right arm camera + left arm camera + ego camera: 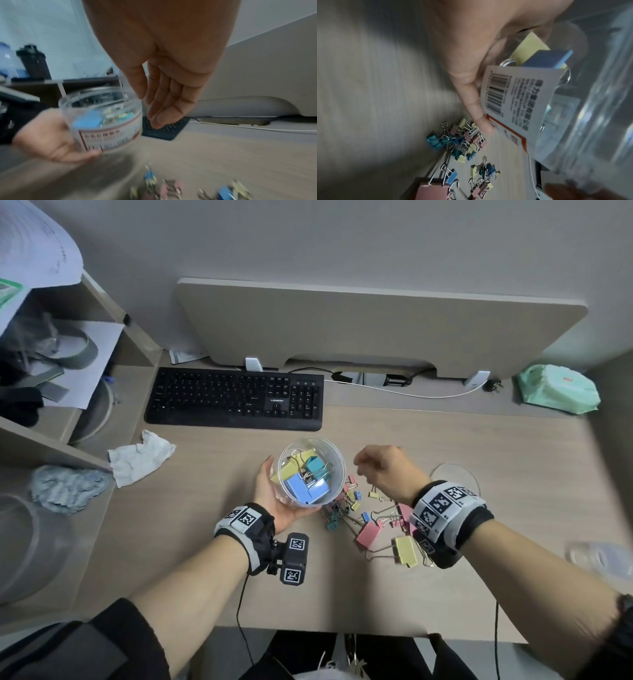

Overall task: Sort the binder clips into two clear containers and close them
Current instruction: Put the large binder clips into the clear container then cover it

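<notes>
My left hand [272,494] grips a clear round container [339,463] from below and the side, holding it above the desk. Large blue, yellow and teal binder clips [305,481] lie inside it. In the left wrist view the fingers [471,102] press on the container's barcode label [513,97]. My right hand [383,470] hangs just right of the container with relaxed fingers [164,97] and holds nothing. Small loose clips [342,505] lie on the desk below, with a large pink clip [369,534] and a large yellow clip [406,549] nearer me.
A clear round lid [459,470] lies right of my right hand, and another clear plastic piece [599,556] sits at the far right edge. A black keyboard [236,398] is behind, crumpled paper [140,457] to the left, a green wipes pack [556,388] at back right.
</notes>
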